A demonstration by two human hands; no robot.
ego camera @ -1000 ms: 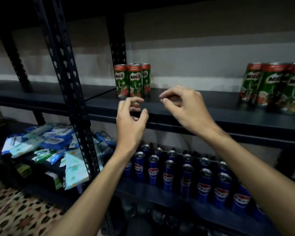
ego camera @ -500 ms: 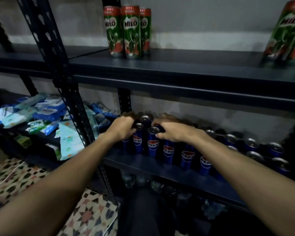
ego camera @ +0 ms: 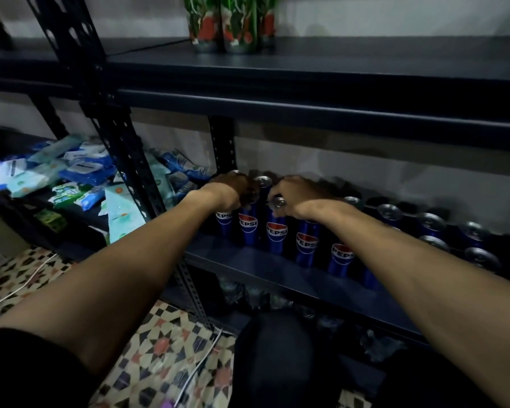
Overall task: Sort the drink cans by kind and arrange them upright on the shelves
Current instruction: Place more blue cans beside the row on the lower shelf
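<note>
head view, and the right hand [ego camera: 302,198] is curled over the lid of a front-row pepsi can [ego camera: 276,232], thumb and fingertips closed at its rim. the left hand [ego camera: 230,192] is curled down over the can tops just beside it, but its fingers sit in deep shadow, so i cannot tell whether they really grip one. the hands almost touch at the left end of the pepsi row [ego camera: 340,254], which stands upright along the middle shelf [ego camera: 277,275].

big change: a second ago these hands hung empty in front of the milo cans [ego camera: 236,25] on the upper shelf [ego camera: 336,69]. they have dropped a level and stayed on the same blue cans for the last half second. my read: the milo group is left standing, and the work has moved to squaring up the pepsi row. wipe packs [ego camera: 80,172] lie heaped in the neighbouring bay.
</note>
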